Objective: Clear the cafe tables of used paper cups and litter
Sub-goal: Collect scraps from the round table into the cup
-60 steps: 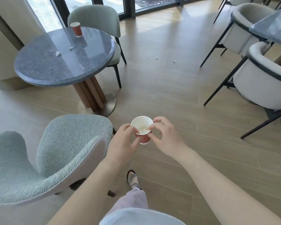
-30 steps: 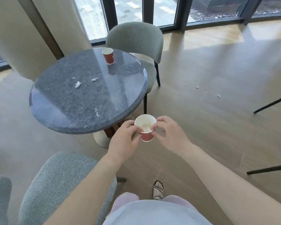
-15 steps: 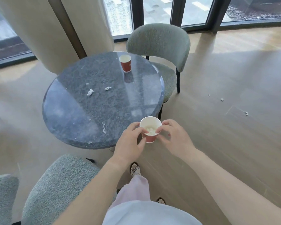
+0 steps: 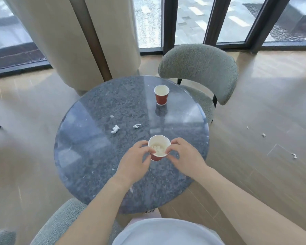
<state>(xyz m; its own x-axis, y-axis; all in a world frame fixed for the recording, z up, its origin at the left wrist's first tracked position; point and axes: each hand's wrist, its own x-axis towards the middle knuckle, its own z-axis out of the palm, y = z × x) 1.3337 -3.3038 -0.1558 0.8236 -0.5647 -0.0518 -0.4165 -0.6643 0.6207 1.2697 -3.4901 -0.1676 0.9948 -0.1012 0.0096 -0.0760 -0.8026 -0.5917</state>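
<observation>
Your left hand (image 4: 134, 160) and right hand (image 4: 185, 156) both grasp the scrap-filled red paper cup (image 4: 159, 148) at frame centre, above the round stone table (image 4: 88, 156).

Open tabletop (image 4: 88, 156) left of two paper scraps (image 4: 115, 129); far cup (image 4: 161, 95) upright beyond, near chair (image 4: 200, 68).

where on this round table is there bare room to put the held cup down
The left part of the table is bare, between its left rim and the larger paper scrap. So is the near edge, under the forearms. Clutter lies further in: two scraps, the smaller, and the standing cup by the far chair.
</observation>
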